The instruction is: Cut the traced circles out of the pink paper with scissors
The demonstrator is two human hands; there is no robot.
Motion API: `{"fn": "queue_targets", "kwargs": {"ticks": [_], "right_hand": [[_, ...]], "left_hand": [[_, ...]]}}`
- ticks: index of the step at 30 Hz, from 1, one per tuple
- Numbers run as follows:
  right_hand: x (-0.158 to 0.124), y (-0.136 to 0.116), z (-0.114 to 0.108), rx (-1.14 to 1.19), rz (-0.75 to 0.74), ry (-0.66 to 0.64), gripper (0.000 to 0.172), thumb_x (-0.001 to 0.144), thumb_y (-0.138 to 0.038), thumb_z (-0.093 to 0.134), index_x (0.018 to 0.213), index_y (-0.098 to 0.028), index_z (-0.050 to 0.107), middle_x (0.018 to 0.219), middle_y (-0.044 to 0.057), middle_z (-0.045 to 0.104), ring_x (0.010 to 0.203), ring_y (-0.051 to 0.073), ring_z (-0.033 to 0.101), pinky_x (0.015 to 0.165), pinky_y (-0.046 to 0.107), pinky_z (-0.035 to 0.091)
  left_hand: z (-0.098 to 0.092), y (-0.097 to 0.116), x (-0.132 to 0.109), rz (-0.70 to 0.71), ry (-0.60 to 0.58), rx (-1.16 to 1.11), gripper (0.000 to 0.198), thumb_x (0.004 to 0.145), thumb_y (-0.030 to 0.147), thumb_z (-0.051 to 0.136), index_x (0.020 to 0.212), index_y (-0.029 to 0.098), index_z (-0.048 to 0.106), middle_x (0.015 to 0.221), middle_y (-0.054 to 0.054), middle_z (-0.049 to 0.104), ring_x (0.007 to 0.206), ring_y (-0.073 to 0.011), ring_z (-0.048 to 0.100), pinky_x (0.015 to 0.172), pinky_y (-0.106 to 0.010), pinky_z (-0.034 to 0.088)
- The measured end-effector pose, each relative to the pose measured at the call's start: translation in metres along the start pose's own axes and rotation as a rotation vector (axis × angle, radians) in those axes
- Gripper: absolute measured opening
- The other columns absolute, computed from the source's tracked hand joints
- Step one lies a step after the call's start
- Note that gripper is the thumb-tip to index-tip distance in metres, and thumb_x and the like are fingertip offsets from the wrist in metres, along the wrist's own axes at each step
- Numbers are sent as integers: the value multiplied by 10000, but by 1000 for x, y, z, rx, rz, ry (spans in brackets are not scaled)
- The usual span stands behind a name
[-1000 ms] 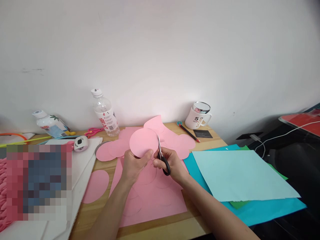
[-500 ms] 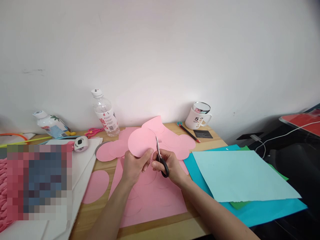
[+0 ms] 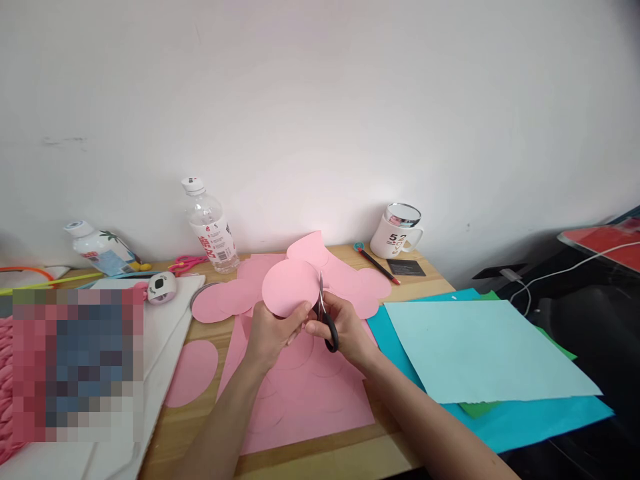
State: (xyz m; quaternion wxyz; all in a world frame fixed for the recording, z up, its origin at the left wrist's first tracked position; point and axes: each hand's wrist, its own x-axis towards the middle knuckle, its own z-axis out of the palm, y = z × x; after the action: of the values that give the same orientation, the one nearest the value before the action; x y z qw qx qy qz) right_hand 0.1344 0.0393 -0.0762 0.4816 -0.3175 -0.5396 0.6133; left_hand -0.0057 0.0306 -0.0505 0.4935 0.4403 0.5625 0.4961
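Observation:
A pink paper circle (image 3: 290, 287) is pinched at its lower edge by my left hand (image 3: 273, 333), thumb on top. My right hand (image 3: 345, 327) is closed on a pair of black-handled scissors (image 3: 331, 332). Their blades point up, right against the circle's right edge. Below both hands lies a pink paper sheet (image 3: 310, 407) with faint curved outlines on it. More cut pink circles (image 3: 215, 303) overlap to the left of my left hand, and one separate pink circle (image 3: 194, 373) lies nearer to me. Pink scraps (image 3: 345, 277) lie behind the scissors.
A plastic bottle (image 3: 213, 230) and a white mug (image 3: 397, 232) stand by the wall. A dark pencil (image 3: 379, 265) lies beside the mug. Light blue paper (image 3: 490, 350) sits over blue sheets at right. White boards (image 3: 165, 333) and pink scissors (image 3: 187, 265) are at left.
Both hands, the circle and the scissors have shifted slightly to the right. The scissor blades now sit more upright at the circle's edge.

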Motion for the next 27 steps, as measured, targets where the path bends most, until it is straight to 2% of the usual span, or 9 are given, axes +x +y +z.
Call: {"fn": "queue_targets", "kwargs": {"ticks": [8,19,27], "right_hand": [[1,-1,1,-25,-6,0,395,621,-426,809,750,-174,534,657,-27,474,607,117,386,549,248,303],[0,-5,2,-51,7,15,393,618,-461,797,715,-173,548,573,-53,431,543,95,322,496,235,260],[0,-8,4,-78,32,37,384,611,-453,791,705,-167,553,570,-39,464,527,96,354,493,239,275]], "left_hand": [[1,3,1,-3,-13,3,314,607,312,699,424,154,498,316,71,349,308,-41,299,306,-192,215],[0,6,0,23,-54,-1,268,611,345,687,499,130,573,320,78,349,312,-35,268,323,-198,196],[0,8,0,15,-41,0,337,586,334,683,413,179,439,302,84,324,307,-32,259,341,-207,192]]}}
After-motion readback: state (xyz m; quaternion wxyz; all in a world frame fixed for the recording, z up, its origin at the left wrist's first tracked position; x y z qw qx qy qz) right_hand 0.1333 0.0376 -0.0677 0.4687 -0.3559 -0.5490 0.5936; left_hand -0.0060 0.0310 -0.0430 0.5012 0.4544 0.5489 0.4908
